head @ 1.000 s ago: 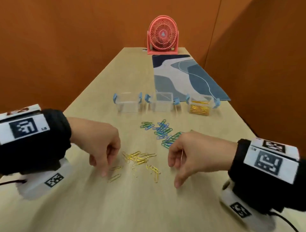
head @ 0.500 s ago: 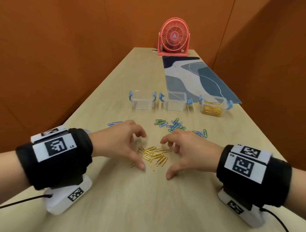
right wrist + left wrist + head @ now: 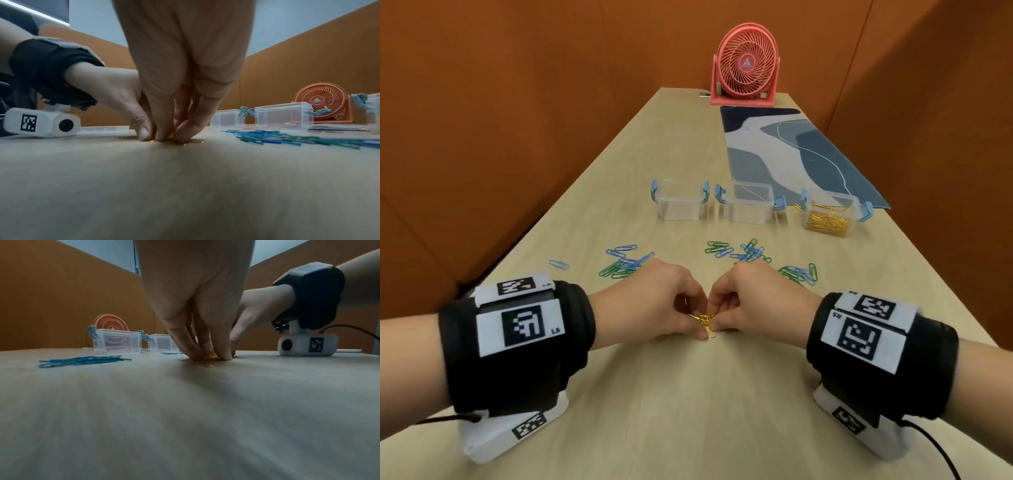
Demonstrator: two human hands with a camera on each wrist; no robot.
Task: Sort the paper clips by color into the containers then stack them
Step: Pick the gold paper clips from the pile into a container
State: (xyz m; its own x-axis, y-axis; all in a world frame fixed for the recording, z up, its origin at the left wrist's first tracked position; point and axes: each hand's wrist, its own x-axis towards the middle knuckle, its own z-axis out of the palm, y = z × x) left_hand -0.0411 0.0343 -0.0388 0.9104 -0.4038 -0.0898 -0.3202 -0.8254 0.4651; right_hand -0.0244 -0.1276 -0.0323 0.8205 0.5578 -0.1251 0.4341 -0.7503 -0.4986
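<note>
My left hand [image 3: 690, 313] and right hand [image 3: 722, 313] meet fingertip to fingertip on the table, both pinching a small heap of gold paper clips [image 3: 703, 318]. The gold clips [image 3: 209, 356] [image 3: 171, 139] show only as glints under the curled fingers. Blue and green clips lie in loose groups behind the hands, one at the left [image 3: 625, 262] and one at the right [image 3: 753, 253]. Three clear containers with blue latches stand in a row farther back: the left one [image 3: 679, 200] and middle one [image 3: 748, 202] hold nothing, and the right one [image 3: 830, 214] holds gold clips.
A red desk fan [image 3: 744, 65] stands at the table's far end. A blue patterned mat [image 3: 791, 154] lies behind the containers on the right. Orange walls close in on both sides. Bare wood table [image 3: 688, 411] lies between me and the hands.
Both hands have swept inward from either side, pushing the scattered gold clips into one heap, and now pinch it between their fingertips.
</note>
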